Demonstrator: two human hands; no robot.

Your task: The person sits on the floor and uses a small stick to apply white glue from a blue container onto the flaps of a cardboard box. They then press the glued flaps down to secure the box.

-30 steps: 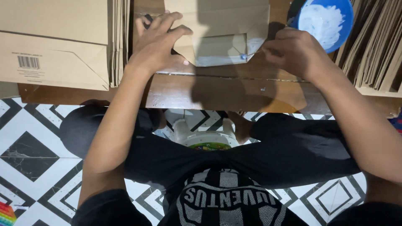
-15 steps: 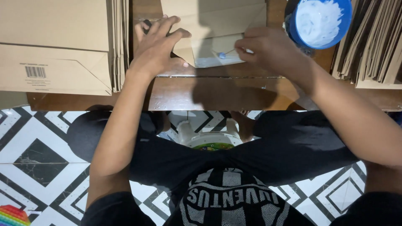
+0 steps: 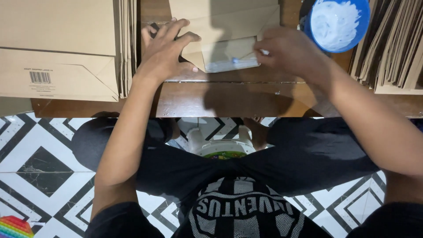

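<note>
Since half a second ago the right hand (image 3: 293, 55) has slid left along the folded brown paper bag (image 3: 224, 35), its fingers pinched together on something small and pale at the glued flap; what exactly it grips I cannot tell. Spread wide, the left hand (image 3: 165, 50) presses flat on the bag's left corner. That bag lies at the middle of the brown wooden table (image 3: 220, 99), close to its near edge, with a bare strip of wood in front. A stack of flat brown paper bags (image 3: 57, 48), bearing a small barcode label, crowds the left. A round blue bowl of white paste (image 3: 337, 24) sits just right of the working hand, beside upright brown sheets (image 3: 392, 48).
</note>
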